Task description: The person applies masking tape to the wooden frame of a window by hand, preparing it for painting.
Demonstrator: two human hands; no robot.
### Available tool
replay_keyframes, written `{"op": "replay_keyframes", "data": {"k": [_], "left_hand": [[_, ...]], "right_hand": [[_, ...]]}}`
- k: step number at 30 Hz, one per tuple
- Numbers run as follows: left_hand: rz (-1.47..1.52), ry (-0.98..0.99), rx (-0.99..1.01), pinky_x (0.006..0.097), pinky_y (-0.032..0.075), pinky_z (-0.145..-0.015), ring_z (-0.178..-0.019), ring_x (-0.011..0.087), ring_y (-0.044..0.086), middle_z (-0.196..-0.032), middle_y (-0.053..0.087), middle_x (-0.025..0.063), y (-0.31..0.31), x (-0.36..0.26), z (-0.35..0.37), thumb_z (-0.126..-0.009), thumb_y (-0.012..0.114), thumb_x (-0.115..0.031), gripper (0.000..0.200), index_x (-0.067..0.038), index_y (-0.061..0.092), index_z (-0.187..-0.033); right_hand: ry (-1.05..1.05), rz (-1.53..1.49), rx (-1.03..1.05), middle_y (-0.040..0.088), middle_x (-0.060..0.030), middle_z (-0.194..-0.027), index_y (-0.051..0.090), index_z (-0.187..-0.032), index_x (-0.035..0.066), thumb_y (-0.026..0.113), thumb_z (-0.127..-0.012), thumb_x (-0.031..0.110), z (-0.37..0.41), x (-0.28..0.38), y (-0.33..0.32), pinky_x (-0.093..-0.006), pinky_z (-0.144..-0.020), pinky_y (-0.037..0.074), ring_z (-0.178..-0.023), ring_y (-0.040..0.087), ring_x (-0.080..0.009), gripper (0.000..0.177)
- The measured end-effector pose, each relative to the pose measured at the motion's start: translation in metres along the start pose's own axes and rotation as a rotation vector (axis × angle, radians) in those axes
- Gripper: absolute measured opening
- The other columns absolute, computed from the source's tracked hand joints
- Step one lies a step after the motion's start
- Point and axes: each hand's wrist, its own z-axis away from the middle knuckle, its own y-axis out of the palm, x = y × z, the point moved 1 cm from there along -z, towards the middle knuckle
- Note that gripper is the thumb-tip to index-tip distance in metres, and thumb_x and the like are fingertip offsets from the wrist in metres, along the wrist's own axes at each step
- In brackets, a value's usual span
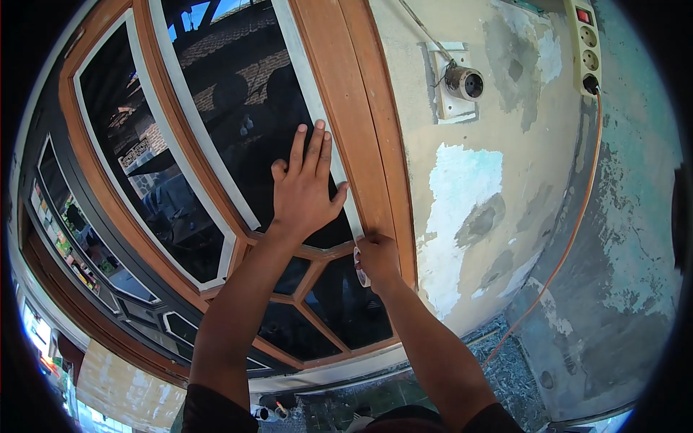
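My left hand (pixel 307 189) lies with fingers spread against the dark window glass (pixel 245 108), its fingertips on a strip of pale tape (pixel 312 86) along the pane's right edge. Below and to the right, my right hand (pixel 378 261) is closed around a tape roll (pixel 362 268), at the lower end of that strip. Part of the roll is hidden by my fingers. The brown wooden frame (pixel 354 108) runs up beside the strip. More pale tape (pixel 155 94) lines the edges of the neighbouring pane.
On the patchy wall to the right are a round socket (pixel 465 83) and a power strip (pixel 588 47). An orange cord (pixel 570 252) hangs from the strip towards the floor. Small containers (pixel 266 413) stand on the floor below. Dark-framed windows (pixel 101 238) are at the left.
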Motion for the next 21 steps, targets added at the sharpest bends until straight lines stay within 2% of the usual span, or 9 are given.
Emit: {"op": "replay_keyframes", "data": {"k": [15,21], "left_hand": [[0.101,-0.051,0.102,0.0497,0.035,-0.099,-0.162,0.0341,0.023,-0.179,0.023,0.0132,0.021,-0.029,0.042,-0.086,0.076,-0.049,0.095,0.000,0.045,-0.161],[0.144,-0.076,0.208,0.0505,0.034,-0.099,-0.162,0.0349,0.021,-0.180,0.021,0.0129,0.023,-0.041,0.056,-0.085,0.078,-0.051,0.099,0.000,0.043,-0.162]], "right_hand": [[0.007,-0.042,0.024,0.065,-0.0096,-0.076,0.070,-0.099,-0.006,0.068,-0.097,0.014,-0.003,0.001,-0.001,-0.0309,-0.055,0.052,-0.059,0.062,-0.0169,0.020],[0.044,-0.050,0.051,0.065,-0.0100,-0.076,0.069,-0.097,-0.007,0.068,-0.096,0.012,-0.011,0.003,-0.003,-0.0314,-0.054,0.052,-0.058,0.062,-0.0175,0.019]]}}
